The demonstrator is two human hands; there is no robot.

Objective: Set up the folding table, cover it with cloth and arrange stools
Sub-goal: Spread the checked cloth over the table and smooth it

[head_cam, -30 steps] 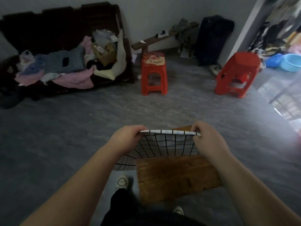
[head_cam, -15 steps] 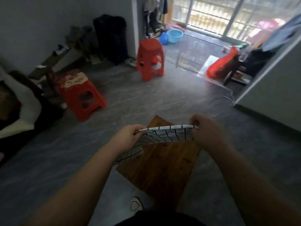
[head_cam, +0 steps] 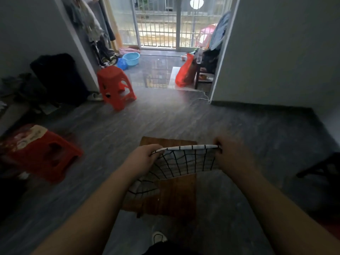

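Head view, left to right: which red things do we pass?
Red plastic stool with a worn sticker on top → plain red plastic stool → red-orange plastic bag near the barred glass door.

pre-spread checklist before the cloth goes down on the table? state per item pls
1. Grip of left hand on cloth top edge: ok.
2. Grip of right hand on the other end: ok, edge taut between them.
3. Position over wooden table: ok, cloth hangs above its top.
4. Legs locked open: cannot tell, hidden under the top.
5. Unfolded fully: cannot tell.
6. Seats placed: not ok; near red stool and far red stool stand apart from the table, off to the left.
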